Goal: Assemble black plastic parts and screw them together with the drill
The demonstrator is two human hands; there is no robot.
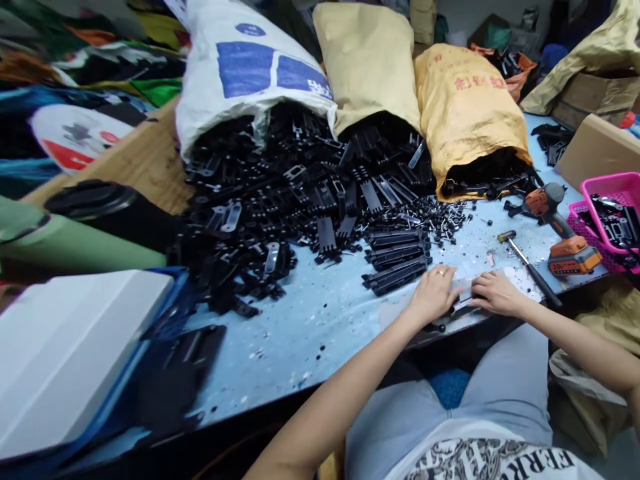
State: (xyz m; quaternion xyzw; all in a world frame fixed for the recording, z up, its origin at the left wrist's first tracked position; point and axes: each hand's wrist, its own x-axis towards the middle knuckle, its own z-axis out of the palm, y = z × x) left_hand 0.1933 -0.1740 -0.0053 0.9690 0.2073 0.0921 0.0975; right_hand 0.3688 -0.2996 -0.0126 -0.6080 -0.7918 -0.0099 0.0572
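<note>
My left hand [434,293], with a ring on one finger, is closed at the front edge of the blue table, its fingertips on a small dark part. My right hand [496,293] faces it from the right, fingers bent together at the other end of that dark part [466,299]. The part is small and mostly covered by my fingers, so its shape is unclear. Beneath both hands lies a pale plate [457,323]. Stacked black strips [397,260] rest just left of and behind my left hand. A hammer [530,268] lies right of my right hand.
Black parts [300,193] spill from a white sack [255,67], a tan sack [367,63] and a yellow sack [470,113]. An orange cordless drill [563,230] and a pink basket [607,187] are at the right. A white box [75,347] stands at the left.
</note>
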